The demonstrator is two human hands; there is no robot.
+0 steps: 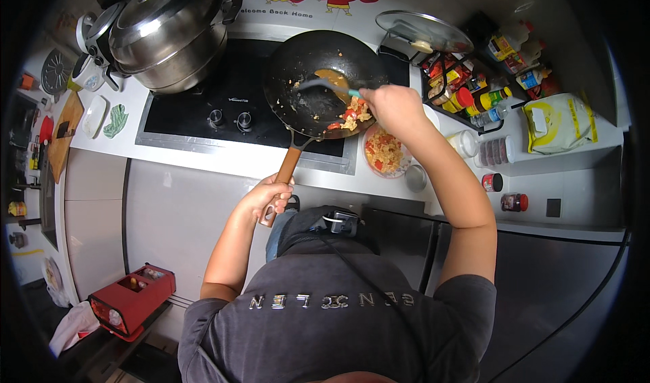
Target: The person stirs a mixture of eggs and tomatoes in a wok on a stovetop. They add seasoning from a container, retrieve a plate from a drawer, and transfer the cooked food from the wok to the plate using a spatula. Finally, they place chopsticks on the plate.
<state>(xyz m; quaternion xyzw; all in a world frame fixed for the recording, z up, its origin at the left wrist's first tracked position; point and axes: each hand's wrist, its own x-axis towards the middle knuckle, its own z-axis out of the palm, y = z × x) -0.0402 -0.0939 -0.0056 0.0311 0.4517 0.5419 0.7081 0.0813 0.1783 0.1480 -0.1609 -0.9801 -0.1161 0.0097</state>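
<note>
My left hand (269, 196) grips the brown wooden handle (288, 168) of a black wok (304, 58), which is tilted towards the right. A spatula (325, 84) with a grey head and a turquoise part on its handle is in my right hand (391, 109), its head reaching over the wok's inside. Pieces of scrambled egg and tomato (355, 115) lie against the wok's right side, and brownish sauce (330, 75) coats part of the middle. Just below the wok's right rim, partly covered by it, a bowl (409, 167) holds more egg and tomato.
A large steel steamer pot (167, 42) stands left on the black cooktop (188, 111). A glass lid (426, 30) leans by a rack of sauce bottles (459, 98) at right. A jar (463, 143) and a round metal lid (416, 178) are near my right forearm.
</note>
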